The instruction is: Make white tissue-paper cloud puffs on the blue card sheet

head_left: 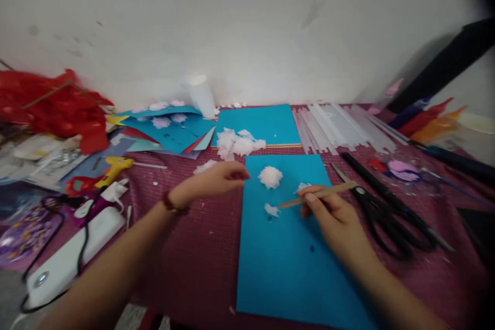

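My right hand (333, 216) rests on a blue paper sheet (286, 258) and grips a thin wooden stick (317, 194), whose tip points at a small white tissue scrap (271, 210). A fluffy white tissue ball (270, 176) and another small scrap (303, 186) lie on the same sheet. My left hand (216, 179) hovers at the sheet's left edge, fingers pinched together near the tissue ball; what they hold, if anything, is blurred.
Black scissors (386, 211) lie right of the sheet. A pile of white tissue (235, 143), more blue paper (263, 122), white strips (340, 126), a yellow glue gun (114, 167), red material (58, 108) and a white device with cable (65, 258) surround it on the maroon mat.
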Demonstrator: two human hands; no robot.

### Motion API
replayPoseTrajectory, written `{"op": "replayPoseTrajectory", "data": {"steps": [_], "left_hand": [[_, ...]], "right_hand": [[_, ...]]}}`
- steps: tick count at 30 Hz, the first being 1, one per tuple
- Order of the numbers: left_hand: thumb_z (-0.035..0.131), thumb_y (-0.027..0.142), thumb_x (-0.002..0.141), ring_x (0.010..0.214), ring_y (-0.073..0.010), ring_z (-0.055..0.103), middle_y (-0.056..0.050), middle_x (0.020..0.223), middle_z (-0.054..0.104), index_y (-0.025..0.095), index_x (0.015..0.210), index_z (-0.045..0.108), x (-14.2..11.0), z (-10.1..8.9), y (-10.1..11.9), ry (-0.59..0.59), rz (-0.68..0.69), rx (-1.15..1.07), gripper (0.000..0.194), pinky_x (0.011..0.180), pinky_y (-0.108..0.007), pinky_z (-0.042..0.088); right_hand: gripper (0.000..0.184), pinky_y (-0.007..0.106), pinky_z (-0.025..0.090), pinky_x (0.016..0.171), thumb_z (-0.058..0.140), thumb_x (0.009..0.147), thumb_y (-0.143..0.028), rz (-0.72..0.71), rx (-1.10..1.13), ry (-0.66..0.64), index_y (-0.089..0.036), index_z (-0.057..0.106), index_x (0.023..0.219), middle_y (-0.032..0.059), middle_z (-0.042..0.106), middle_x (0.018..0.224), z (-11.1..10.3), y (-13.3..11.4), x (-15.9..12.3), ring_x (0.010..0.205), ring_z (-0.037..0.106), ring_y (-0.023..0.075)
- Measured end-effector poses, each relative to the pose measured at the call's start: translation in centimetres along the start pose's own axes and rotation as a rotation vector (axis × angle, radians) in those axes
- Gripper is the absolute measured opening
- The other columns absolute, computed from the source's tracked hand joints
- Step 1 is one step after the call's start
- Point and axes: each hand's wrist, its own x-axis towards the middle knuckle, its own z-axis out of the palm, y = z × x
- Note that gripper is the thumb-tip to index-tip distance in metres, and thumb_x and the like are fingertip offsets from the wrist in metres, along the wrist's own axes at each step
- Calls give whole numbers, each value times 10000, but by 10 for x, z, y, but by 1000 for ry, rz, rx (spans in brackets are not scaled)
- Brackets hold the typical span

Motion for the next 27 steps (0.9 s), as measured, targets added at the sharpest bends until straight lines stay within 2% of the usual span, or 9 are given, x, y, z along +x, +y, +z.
{"op": "replayPoseTrajectory", "data": {"steps": [3,5,7,10,13,17,21,24,27], "left_hand": [[558,327,827,752,-144,581,-28,858,653,170,879,633,-23,-22,-24,172,-138,-3,181,692,-260,463],[586,366,801,665,-131,539,0,742,609,173,819,633,-35,-27,-44,237,-224,-39,199,610,-240,430],[601,390,787,602,-119,493,23,667,562,180,789,627,-44,-24,-60,312,-295,-102,212,559,-231,392],[622,385,777,621,-118,494,28,693,575,190,802,625,-54,-11,-77,441,-352,-230,197,579,-229,390],[645,398,751,651,-129,517,21,720,604,195,806,638,-57,-1,-88,485,-366,-313,211,607,-232,404],[659,451,714,619,-139,521,18,690,610,203,790,651,-56,2,-95,538,-365,-308,260,565,-229,398],[665,457,690,588,-140,532,16,659,613,191,771,639,-58,-1,-89,608,-382,-294,279,552,-235,404],[616,452,704,570,-142,549,1,629,625,176,739,610,-61,-3,-85,632,-403,-301,279,560,-249,426],[573,410,716,557,-137,541,0,612,623,171,705,605,-63,-5,-90,689,-452,-214,242,551,-249,416]], "right_hand": [[171,270,418,503,540,865,-336,29,26,-50,-194,631,837,-2,552,643,-1,-8,-3,560,529,153],[173,266,408,501,526,868,-324,56,9,-85,-189,628,837,1,552,664,1,-8,-3,565,520,149],[177,265,406,504,513,874,-318,74,-19,-110,-187,627,839,3,555,679,2,-5,-3,563,515,146],[185,264,405,514,499,884,-317,66,-70,-117,-185,625,856,4,555,681,4,-1,-3,568,516,148],[188,259,401,516,494,888,-320,47,-96,-95,-184,623,879,8,560,688,5,2,-2,580,518,150],[199,259,421,519,493,889,-340,64,-90,-93,-189,621,906,24,593,750,7,5,1,586,531,149],[211,272,444,524,501,876,-355,81,-104,-105,-189,629,903,43,613,804,8,7,2,584,544,153],[215,291,468,568,515,868,-362,56,-147,-75,-193,645,892,49,618,813,7,9,2,613,562,165],[237,309,488,579,526,869,-406,64,-185,-86,-210,652,909,57,623,860,5,14,3,635,579,177]]}}
